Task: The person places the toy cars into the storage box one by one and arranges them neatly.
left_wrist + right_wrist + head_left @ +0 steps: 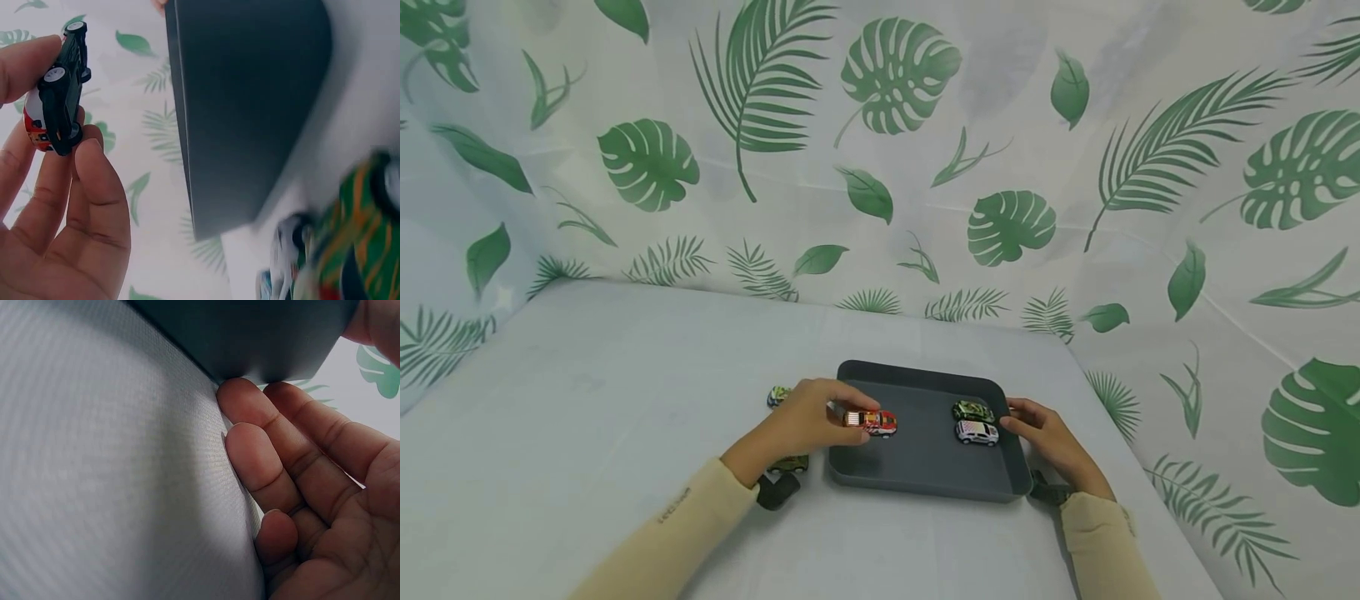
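My left hand [805, 422] pinches a red, white and yellow toy car [871, 422] between thumb and fingers, above the left part of a dark grey tray [917, 471]. In the left wrist view the toy car [62, 94] is tilted, its black underside and wheels showing. At the tray's right end my right hand [1051, 437] grips the wall, thumb at the rim. The right wrist view has its fingertips [240, 400] against the tray's outer side [250, 337]. Inside the tray, at the right, a green camouflage toy car [973, 411] stands beside a white one [977, 432].
Left of the tray, partly hidden by my left hand and wrist, are a green-and-blue toy car [778, 396] and a dark green one [788, 465]. Everything stands on a white-covered table [625, 400]. A leaf-printed cloth [925, 167] rises behind and along the sides.
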The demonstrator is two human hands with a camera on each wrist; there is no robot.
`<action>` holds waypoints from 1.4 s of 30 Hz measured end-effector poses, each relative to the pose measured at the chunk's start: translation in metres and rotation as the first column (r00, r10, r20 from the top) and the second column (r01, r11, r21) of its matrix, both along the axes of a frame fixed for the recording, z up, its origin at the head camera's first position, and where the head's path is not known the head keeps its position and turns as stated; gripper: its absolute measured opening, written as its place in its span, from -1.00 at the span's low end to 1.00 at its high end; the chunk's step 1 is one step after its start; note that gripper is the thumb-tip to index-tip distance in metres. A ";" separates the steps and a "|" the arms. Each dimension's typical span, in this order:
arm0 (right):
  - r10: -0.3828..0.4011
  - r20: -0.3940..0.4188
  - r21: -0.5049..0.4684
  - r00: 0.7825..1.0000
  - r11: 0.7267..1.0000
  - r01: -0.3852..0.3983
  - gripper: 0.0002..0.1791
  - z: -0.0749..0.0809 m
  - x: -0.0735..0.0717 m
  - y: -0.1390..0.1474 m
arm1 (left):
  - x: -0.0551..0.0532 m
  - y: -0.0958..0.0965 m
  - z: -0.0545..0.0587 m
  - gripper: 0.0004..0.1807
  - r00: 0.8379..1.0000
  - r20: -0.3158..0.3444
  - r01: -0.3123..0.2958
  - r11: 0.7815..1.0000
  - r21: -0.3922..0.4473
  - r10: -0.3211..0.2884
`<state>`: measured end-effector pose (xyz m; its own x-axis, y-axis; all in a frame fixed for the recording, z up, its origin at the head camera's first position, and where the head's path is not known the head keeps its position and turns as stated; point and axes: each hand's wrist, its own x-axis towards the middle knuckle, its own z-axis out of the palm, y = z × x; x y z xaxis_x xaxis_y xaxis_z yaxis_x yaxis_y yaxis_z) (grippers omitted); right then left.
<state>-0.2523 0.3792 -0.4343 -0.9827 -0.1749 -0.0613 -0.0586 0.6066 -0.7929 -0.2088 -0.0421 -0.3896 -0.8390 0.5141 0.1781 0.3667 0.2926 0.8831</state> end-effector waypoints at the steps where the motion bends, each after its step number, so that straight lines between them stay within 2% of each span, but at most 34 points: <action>1: -0.003 0.002 0.002 1.000 1.000 0.003 -0.36 0.000 0.000 0.000 | 0.001 0.002 0.000 -0.64 1.000 0.004 0.002 1.000 0.004 -0.002; 7: -0.008 0.009 0.004 1.000 1.000 0.008 -0.35 0.001 0.001 -0.001 | 0.002 0.016 -0.001 -0.63 0.999 0.024 0.021 1.000 0.023 -0.021; 21: -0.003 0.009 0.001 1.000 1.000 0.003 -0.36 -0.002 -0.001 0.001 | -0.002 0.048 -0.005 -0.64 0.998 0.006 0.056 0.997 0.052 -0.056; 28: 0.000 0.003 0.010 1.000 1.000 0.000 -0.35 -0.002 -0.001 0.002 | -0.002 0.064 -0.007 -0.64 0.999 0.014 0.040 0.999 0.035 -0.041; 36: -0.006 0.007 0.015 1.000 1.000 0.005 -0.34 -0.001 -0.001 0.001 | 0.000 0.081 -0.008 -0.67 1.000 -0.020 0.000 0.999 -0.042 -0.001; 42: -0.017 0.009 0.005 1.000 1.000 0.017 -0.34 -0.002 -0.001 0.000 | 0.002 0.094 -0.011 -0.66 0.999 -0.034 -0.022 0.998 -0.057 0.020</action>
